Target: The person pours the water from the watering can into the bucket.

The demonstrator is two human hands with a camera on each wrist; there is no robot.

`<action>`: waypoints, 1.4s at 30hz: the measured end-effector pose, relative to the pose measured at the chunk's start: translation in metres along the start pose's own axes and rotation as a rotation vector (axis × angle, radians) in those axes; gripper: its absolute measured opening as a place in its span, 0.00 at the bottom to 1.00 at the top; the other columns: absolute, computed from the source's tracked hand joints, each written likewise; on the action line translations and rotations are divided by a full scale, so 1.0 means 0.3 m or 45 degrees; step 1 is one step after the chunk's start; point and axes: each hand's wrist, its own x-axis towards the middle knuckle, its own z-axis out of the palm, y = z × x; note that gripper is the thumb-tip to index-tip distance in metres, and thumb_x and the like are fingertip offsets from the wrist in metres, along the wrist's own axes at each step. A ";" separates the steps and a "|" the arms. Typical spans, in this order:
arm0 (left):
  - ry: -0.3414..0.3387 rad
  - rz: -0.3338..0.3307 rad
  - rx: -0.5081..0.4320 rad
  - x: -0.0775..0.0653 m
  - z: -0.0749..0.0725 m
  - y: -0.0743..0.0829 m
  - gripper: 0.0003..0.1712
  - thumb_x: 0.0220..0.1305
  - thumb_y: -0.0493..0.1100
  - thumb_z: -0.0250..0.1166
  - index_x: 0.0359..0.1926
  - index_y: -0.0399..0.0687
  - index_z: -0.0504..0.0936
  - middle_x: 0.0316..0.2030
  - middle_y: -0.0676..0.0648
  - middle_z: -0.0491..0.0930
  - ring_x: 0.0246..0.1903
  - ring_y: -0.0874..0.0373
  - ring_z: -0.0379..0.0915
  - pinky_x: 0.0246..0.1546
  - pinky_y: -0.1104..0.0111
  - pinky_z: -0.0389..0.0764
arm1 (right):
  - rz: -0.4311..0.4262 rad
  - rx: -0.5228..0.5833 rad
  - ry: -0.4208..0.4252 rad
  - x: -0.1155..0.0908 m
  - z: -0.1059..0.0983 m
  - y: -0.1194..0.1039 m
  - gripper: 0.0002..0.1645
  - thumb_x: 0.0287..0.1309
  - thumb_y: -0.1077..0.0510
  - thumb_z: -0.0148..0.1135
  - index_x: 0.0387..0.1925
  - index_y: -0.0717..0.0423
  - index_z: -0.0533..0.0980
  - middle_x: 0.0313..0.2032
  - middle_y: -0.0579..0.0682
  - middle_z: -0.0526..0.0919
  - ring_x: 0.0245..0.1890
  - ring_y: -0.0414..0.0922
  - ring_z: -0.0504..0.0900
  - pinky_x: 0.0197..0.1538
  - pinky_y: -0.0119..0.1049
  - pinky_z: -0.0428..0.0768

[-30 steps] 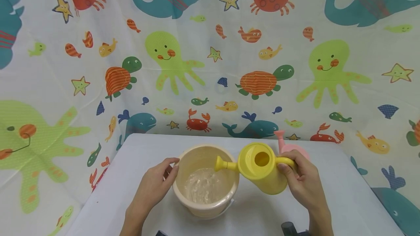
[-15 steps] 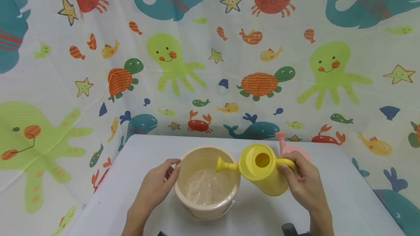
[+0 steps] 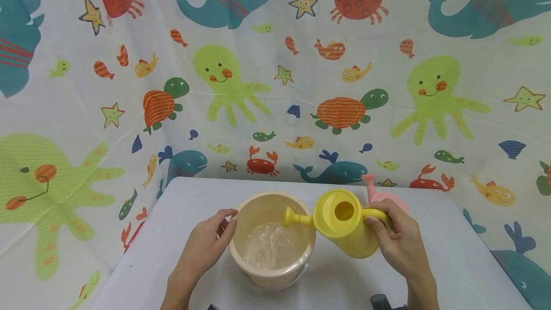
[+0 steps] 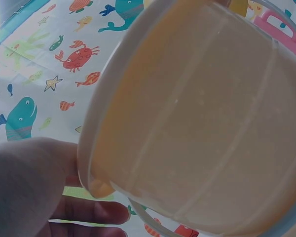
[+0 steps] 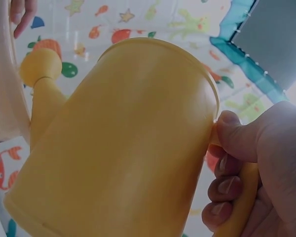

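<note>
On the table [image 3: 193, 194] stands the cream bucket [image 3: 273, 281], the yellow watering can [image 3: 350, 240] held just beside it, its handle [image 5: 244, 201] in the curled fingers of your right hand [image 3: 398, 238], and your left hand [image 3: 204, 243] touching the bucket's rim [image 3: 313, 236], fingers loose.

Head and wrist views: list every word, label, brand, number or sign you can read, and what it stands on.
None can be read in any view.
The yellow watering can and bucket show no lettering on their visible sides.
The backdrop carries sea-creature pictures, no words I can make out.
The pink watering can is partly hidden, so its covered sides cannot be checked.
</note>
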 end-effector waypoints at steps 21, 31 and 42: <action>0.017 0.024 -0.001 -0.001 0.002 -0.004 0.15 0.71 0.49 0.61 0.56 0.57 0.81 0.26 0.58 0.78 0.26 0.64 0.69 0.23 0.75 0.72 | -0.008 0.024 -0.034 0.006 -0.005 -0.008 0.21 0.46 0.84 0.65 0.41 0.65 0.77 0.36 0.45 0.79 0.36 0.31 0.75 0.50 0.15 0.75; 0.014 0.017 -0.004 0.001 0.004 -0.007 0.16 0.71 0.49 0.61 0.57 0.57 0.81 0.27 0.58 0.78 0.26 0.64 0.69 0.23 0.75 0.73 | -0.023 0.021 -0.039 0.009 -0.006 -0.007 0.21 0.46 0.83 0.65 0.41 0.65 0.77 0.36 0.46 0.79 0.36 0.31 0.75 0.50 0.15 0.75; 0.014 0.014 0.002 0.000 0.005 -0.009 0.16 0.71 0.49 0.61 0.57 0.57 0.81 0.27 0.58 0.78 0.26 0.63 0.69 0.23 0.75 0.72 | -0.031 0.029 -0.047 0.014 -0.006 -0.009 0.21 0.45 0.83 0.65 0.41 0.65 0.77 0.37 0.47 0.79 0.37 0.31 0.75 0.51 0.15 0.75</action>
